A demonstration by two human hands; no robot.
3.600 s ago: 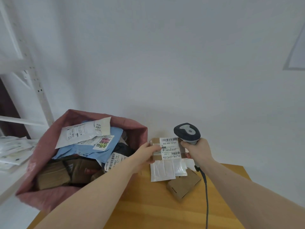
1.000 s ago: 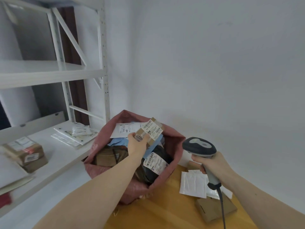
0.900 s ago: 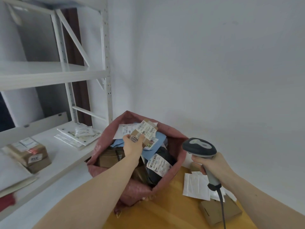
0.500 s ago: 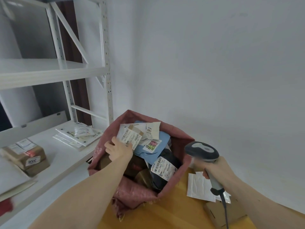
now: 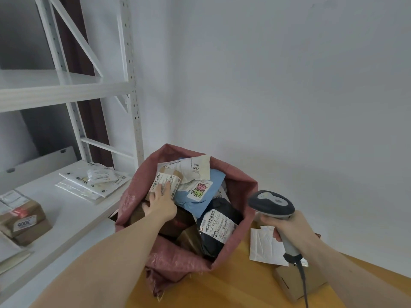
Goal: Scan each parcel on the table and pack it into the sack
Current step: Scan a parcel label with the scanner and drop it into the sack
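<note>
So the left hand (image 5: 160,204) is reaching into the red sack (image 5: 239,187) with straight fingers resting on the small labelled parcel (image 5: 165,182) lying on top of the pile, while the right hand (image 5: 291,227) grips the scanner (image 5: 271,204) beside it

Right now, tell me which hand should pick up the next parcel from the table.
Left. The right hand grips the scanner, while the left hand only rests straight fingers on the small box in the sack; the white mailer lies nearby.

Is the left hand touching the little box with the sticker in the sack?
Touching. The head view shows the left hand's straight fingertips lying on the small box's label inside the sack.
</note>
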